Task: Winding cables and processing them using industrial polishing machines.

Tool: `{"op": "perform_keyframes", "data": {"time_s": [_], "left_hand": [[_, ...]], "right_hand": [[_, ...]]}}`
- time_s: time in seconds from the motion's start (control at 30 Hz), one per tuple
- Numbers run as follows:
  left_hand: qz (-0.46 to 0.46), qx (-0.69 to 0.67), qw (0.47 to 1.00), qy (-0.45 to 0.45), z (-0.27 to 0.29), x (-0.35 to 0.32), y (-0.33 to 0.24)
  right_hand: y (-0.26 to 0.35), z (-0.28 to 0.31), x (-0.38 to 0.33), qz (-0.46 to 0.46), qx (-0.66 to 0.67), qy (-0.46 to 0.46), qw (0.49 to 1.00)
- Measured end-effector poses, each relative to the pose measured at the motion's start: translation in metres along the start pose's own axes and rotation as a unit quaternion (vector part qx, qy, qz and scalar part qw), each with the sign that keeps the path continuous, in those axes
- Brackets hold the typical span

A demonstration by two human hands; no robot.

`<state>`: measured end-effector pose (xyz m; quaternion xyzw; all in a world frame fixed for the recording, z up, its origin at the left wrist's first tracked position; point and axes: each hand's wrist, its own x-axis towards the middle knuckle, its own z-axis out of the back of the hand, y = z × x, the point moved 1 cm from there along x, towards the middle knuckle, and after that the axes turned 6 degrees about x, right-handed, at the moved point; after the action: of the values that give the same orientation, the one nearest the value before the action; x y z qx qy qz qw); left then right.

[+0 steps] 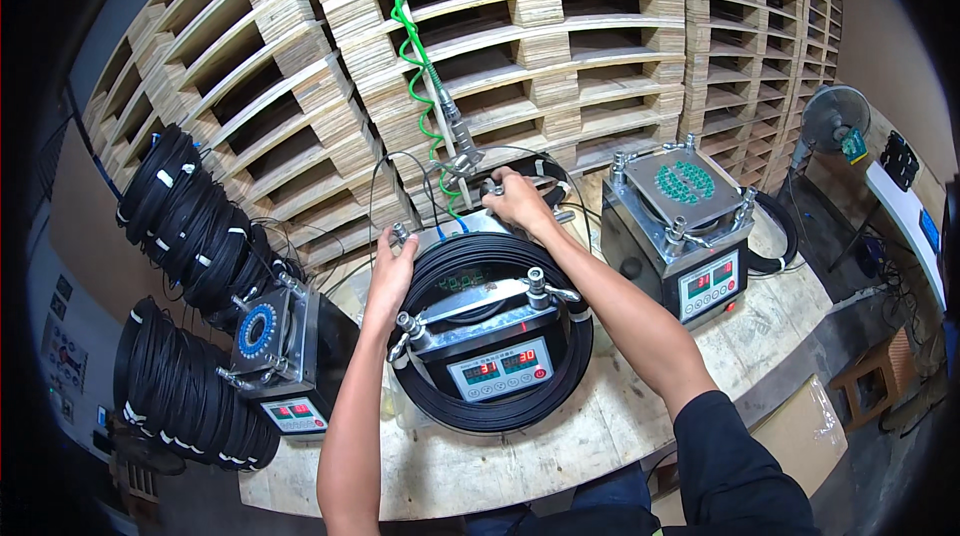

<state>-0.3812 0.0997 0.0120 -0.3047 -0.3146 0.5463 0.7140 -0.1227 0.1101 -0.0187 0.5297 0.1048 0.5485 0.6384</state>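
A metal curing-type box machine with a red-digit display panel (500, 369) stands in front of me. A thick coil of black cable (572, 361) loops around it. My left hand (393, 271) pinches a metal clamp knob (401, 233) at the machine's back left corner. At the back right, the fingers of my right hand (520, 201) close on another clamp knob (492, 188), partly covered by them. Two front clamp knobs, the left one (406, 322) and the right one (538, 281), stand upright beside a metal plate (472, 304) on top.
Similar machines stand left (280, 346) and right (680, 226) on the wooden table (600, 456). Stacks of black cable coils (185, 386) sit at left. A green spiral air hose (405, 26) hangs before the wooden pallets (520, 31). A fan (835, 121) is far right.
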Motion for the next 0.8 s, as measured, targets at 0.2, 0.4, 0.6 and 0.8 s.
{"op": "perform_keyframes", "data": {"time_s": [0.2, 0.4, 0.6, 0.8], "left_hand": [[-0.012, 0.015, 1.000, -0.015, -0.006, -0.001, -0.003], [0.048, 0.022, 0.996, -0.075, -0.015, 0.026, 0.018], [0.200, -0.432, 0.879, 0.043, -0.011, 0.119, 0.102], [0.285, -0.592, 0.735, -0.166, -0.056, 0.130, 0.072]], "right_hand": [[-0.018, -0.011, 0.028, 0.001, 0.068, 0.186, 0.980], [-0.010, 0.009, -0.002, 0.112, -0.048, 0.138, 0.983], [0.058, 0.017, -0.075, 0.179, 0.014, 0.097, 0.979], [0.054, 0.033, -0.082, 0.046, 0.062, 0.115, 0.990]]}}
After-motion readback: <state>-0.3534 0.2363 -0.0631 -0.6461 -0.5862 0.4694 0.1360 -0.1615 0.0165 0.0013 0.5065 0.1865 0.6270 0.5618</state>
